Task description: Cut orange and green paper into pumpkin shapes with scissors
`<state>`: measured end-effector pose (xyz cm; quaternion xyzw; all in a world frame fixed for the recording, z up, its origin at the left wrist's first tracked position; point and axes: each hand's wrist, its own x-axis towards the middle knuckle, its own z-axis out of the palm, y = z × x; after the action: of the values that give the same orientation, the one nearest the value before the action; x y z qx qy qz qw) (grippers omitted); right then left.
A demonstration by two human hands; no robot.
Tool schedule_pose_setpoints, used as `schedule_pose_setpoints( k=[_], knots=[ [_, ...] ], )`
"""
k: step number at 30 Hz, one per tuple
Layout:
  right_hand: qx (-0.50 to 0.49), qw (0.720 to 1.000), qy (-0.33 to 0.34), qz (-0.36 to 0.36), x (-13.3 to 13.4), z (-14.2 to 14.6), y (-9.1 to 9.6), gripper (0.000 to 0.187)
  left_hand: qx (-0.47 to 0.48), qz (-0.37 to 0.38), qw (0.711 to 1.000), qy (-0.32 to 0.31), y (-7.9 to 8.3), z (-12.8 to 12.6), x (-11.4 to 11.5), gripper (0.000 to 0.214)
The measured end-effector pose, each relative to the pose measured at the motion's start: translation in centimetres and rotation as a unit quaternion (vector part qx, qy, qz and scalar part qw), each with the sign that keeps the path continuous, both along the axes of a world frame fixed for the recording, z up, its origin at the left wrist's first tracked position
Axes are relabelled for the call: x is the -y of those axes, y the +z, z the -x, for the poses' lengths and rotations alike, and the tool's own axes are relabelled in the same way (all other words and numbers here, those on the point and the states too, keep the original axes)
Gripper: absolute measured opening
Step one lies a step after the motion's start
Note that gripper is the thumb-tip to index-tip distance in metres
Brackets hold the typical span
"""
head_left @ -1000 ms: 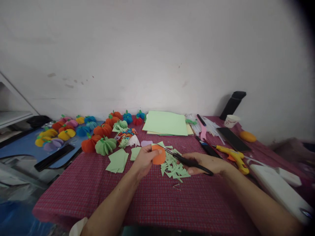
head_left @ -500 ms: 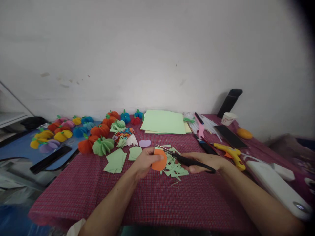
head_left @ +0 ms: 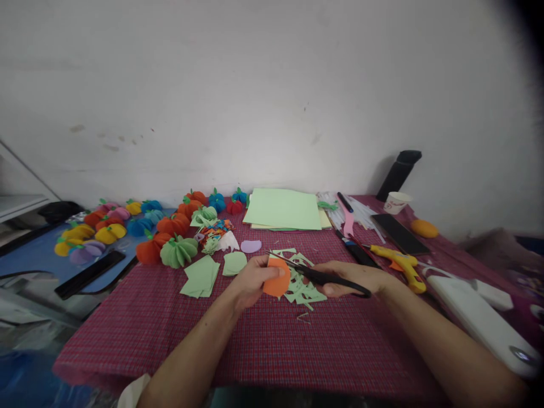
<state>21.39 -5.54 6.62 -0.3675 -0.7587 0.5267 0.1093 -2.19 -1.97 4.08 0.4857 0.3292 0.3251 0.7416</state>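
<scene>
My left hand (head_left: 251, 279) pinches an orange paper piece (head_left: 277, 281) with a rounded edge, held just above the red checked tablecloth (head_left: 272, 345). My right hand (head_left: 349, 279) grips black-handled scissors (head_left: 318, 274), whose blades reach left to the top of the orange piece. Beneath both hands lies a heap of green paper offcuts (head_left: 304, 289). Folded green squares (head_left: 199, 276) and a green cut shape (head_left: 234, 263) lie left of my left hand.
Several paper pumpkins (head_left: 165, 238) in orange, green, yellow, blue and pink sit at the back left. A stack of green sheets (head_left: 284, 209) lies at the back centre. A yellow glue gun (head_left: 402, 265), a black phone (head_left: 399, 233), a paper cup (head_left: 397, 202) and a white block (head_left: 480, 320) occupy the right.
The orange piece has turned and shifted slightly right in my left hand, and the scissor blades have moved along its upper edge. The view has drifted a little.
</scene>
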Motion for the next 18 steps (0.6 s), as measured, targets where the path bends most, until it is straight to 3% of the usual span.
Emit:
schedule_pose_setpoints(
  k=[9, 18],
  knots=[
    [-0.037, 0.998, -0.018, 0.044, 0.06, 0.3, -0.54, 0.047, -0.005, 0.01, 0.999, 0.034, -0.03, -0.26, -0.01, 0.018],
    [-0.028, 0.999, -0.015, 0.027, -0.07, 0.17, -0.52, 0.044, -0.006, 0.009, 1.0, 0.03, -0.19, -0.22, -0.04, 0.017]
  ],
)
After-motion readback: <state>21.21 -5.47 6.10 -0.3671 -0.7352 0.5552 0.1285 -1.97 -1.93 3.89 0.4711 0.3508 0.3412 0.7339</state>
